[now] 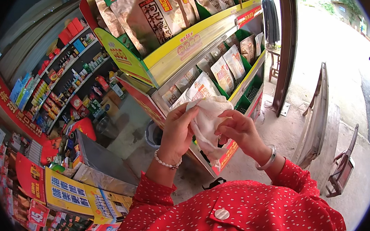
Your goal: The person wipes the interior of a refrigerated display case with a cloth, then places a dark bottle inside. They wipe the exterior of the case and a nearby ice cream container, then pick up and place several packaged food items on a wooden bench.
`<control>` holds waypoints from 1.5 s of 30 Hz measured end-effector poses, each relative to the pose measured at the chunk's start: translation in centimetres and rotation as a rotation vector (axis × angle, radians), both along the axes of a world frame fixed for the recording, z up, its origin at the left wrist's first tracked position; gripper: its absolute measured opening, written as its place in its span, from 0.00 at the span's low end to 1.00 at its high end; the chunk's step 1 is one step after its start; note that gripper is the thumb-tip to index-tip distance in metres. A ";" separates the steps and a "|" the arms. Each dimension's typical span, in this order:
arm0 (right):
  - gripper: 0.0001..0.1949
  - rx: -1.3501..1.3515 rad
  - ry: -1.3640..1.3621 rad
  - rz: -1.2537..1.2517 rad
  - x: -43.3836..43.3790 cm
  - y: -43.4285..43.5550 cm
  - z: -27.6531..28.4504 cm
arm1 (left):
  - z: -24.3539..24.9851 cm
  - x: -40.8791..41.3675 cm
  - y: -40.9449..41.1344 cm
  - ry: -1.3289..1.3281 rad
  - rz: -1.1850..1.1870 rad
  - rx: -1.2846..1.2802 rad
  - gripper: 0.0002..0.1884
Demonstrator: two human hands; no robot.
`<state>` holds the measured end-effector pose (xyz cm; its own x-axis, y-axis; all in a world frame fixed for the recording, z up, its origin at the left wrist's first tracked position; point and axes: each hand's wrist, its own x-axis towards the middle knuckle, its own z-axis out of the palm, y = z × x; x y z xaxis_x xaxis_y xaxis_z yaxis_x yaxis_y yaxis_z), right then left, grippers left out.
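Observation:
A crumpled white cloth [209, 123] hangs between my two hands, in front of a shop display rack. My left hand [179, 127] pinches its upper left part between thumb and fingers. My right hand [239, 129] is at the cloth's right side, fingers curled with the tips near or against it; whether they grip it cannot be told. Behind the cloth, white and gold foil pouches [222, 76] stand in green trays on the lower shelf. Larger foil bags [153, 16] fill the upper shelf, above its yellow edge strip [194, 35].
Stocked wall shelves [65, 73] stand at the left, above a grey-topped counter [99, 156] and packaged goods. A blue basin [152, 135] sits on the floor by the rack. To the right are a doorway post [286, 47], a wooden bench [318, 130] and a small chair [343, 169].

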<state>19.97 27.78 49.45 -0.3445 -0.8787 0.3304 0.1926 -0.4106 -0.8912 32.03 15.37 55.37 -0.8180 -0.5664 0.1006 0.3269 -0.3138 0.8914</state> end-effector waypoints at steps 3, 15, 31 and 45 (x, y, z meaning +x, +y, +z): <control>0.19 0.000 0.000 -0.014 0.6 -0.3 -0.1 | 0.5 0.5 0.1 0.037 -0.038 0.080 0.12; 0.09 0.076 0.102 0.046 2.3 -2.4 -1.6 | 3.7 2.0 1.7 -0.319 -0.060 -0.613 0.12; 0.24 -0.124 0.513 -0.455 -2.9 -0.9 -4.1 | -0.3 -2.9 6.6 0.075 0.002 -0.374 0.13; 0.19 -0.037 0.782 -0.790 -4.6 1.2 -8.5 | -10.4 -12.2 8.6 -0.068 0.380 -0.719 0.07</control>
<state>15.35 28.93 40.98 -0.4885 -0.4891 0.7226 -0.7445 -0.1982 -0.6375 19.81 23.96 44.95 -0.6003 -0.6225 0.5022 0.2340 0.4637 0.8545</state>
